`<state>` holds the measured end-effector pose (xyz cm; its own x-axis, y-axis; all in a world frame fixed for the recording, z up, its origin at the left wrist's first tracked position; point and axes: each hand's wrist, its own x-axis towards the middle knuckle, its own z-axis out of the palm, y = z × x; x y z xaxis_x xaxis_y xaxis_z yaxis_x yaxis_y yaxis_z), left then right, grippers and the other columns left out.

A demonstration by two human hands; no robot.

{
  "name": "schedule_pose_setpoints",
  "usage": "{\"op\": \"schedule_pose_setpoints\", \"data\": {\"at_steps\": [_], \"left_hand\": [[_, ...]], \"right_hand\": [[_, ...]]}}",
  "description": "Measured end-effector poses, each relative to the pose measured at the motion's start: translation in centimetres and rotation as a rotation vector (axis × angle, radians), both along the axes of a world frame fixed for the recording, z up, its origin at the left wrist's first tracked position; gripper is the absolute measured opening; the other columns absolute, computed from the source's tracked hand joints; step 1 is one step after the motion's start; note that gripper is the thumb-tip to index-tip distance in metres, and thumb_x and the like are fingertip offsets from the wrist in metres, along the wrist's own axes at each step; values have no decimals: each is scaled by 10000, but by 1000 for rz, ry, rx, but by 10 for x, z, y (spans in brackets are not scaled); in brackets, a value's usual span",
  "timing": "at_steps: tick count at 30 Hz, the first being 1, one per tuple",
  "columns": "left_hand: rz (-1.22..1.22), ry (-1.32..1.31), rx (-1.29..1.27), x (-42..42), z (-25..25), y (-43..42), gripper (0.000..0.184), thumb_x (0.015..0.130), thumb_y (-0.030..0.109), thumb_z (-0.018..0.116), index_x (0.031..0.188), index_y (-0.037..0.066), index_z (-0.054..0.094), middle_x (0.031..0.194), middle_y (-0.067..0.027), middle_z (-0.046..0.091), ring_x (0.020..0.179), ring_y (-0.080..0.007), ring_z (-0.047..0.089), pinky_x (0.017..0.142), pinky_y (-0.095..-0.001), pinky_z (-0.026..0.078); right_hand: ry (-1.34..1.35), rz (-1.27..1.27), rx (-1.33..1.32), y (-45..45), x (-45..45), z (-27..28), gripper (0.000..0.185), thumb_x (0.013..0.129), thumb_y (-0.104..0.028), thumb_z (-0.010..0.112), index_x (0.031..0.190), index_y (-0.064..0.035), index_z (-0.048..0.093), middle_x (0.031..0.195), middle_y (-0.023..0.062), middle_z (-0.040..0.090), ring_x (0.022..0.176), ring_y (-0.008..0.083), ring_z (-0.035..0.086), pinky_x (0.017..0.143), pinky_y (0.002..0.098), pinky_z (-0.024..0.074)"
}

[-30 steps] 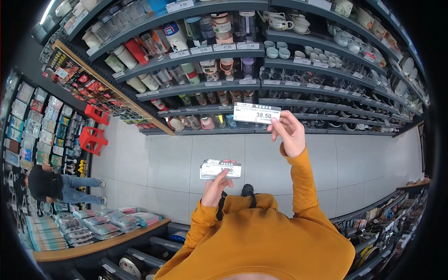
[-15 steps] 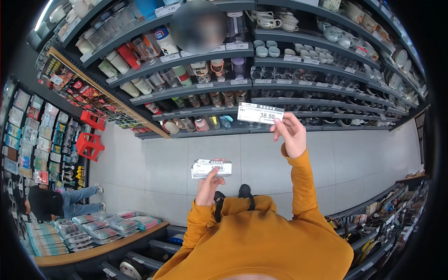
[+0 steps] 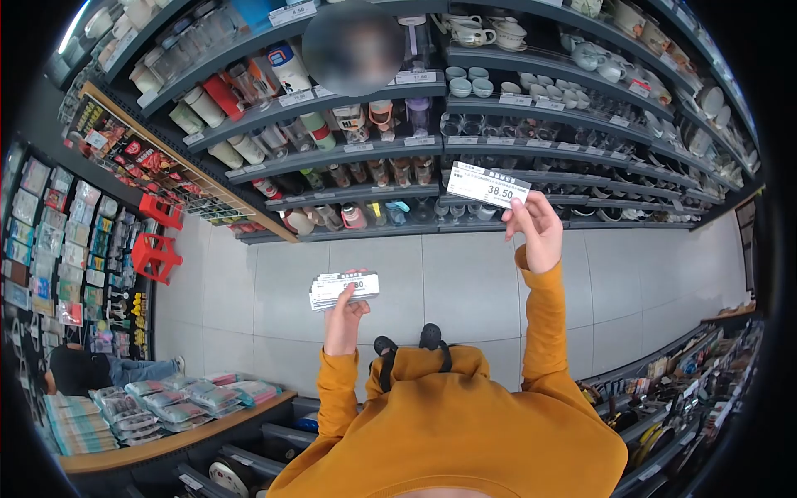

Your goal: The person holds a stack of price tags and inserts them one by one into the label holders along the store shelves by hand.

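My right grip (image 3: pixel 541 228) pinches 1 price tag (image 3: pixel 488 184) by its corner, already separate from the tag stack (image 3: pixel 330 294) my left grip (image 3: pixel 341 329) holds closed, nearer. Labels (image 3: pixel 415 77) already line the far shelves (image 3: pixel 481 107); this tag remains unplaced.
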<state>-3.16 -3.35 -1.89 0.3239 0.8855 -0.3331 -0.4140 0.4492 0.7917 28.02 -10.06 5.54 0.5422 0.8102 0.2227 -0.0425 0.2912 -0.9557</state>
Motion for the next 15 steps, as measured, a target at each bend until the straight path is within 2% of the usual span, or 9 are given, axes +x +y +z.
{"op": "schedule_pose_setpoints", "data": {"at_steps": [8, 15], "left_hand": [[187, 26, 22, -24, 2, 10, 344, 907, 139, 579, 1226, 25, 522, 1198, -102, 596, 822, -110, 572, 621, -227, 447], [252, 21, 21, -36, -1, 10, 367, 909, 140, 577, 1250, 25, 507, 1215, -83, 588, 848, -101, 568, 638, -229, 439]], "right_hand": [[-10, 5, 2, 2, 4, 0, 167, 942, -114, 564, 1038, 23, 578, 810, 78, 635, 601, 72, 533, 536, 218, 446], [-30, 13, -5, 6, 2, 3, 171, 945, -120, 559, 1031, 26, 577, 807, 80, 630, 599, 74, 530, 537, 216, 444]]}}
